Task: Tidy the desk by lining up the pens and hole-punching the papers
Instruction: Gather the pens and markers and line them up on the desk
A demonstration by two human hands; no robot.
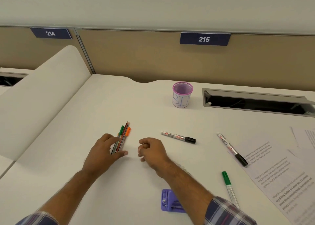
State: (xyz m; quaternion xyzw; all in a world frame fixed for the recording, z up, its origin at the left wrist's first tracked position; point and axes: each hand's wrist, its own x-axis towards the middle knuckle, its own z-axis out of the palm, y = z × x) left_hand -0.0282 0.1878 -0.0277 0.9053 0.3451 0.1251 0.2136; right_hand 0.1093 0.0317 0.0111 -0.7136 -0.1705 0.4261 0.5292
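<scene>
On the partition (153, 57), signs reading 214 (50, 33) and 215 (204, 39); "BIN" on the cup (182, 95); "MARKER" on two black-capped markers (178, 137) (232, 149). Against the pens (122, 138), bundled side by side on the white desk (102, 109), left hand (104, 149), fingers and thumb straight, flanking them; just beside, right hand (152, 150), loosely curled, empty. Near the right edge, printed papers (281, 177); nearer, green marker (229, 189), purple punch (171, 201).
</scene>
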